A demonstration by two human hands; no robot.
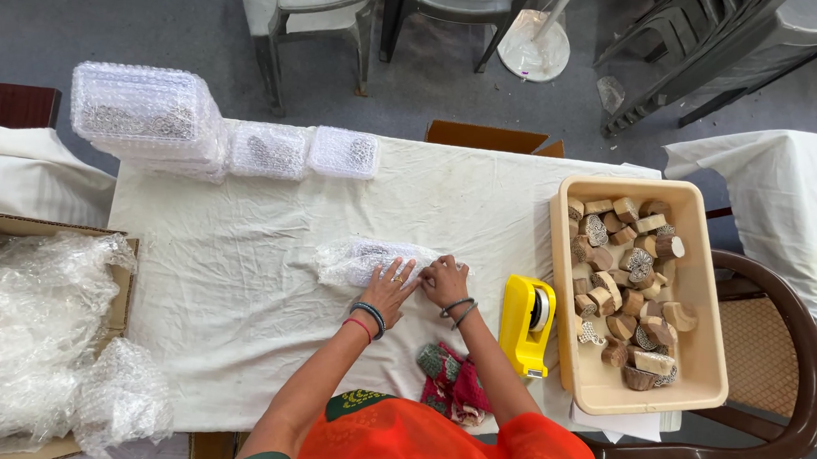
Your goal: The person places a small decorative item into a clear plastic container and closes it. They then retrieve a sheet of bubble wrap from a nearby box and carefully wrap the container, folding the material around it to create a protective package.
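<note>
On the white cloth of the table lies a small object wrapped in clear bubble wrap. My left hand rests flat on its near edge, fingers spread on the wrap. My right hand presses down at the bundle's right end, fingers curled against it. What is inside the wrap is blurred by the plastic. Both wrists wear bangles.
A yellow tape dispenser stands right of my hands. A beige tub holds several carved wooden blocks. Wrapped bundles sit at the table's far left. A box of bubble wrap is at left. Red cloth lies near me. Chairs surround.
</note>
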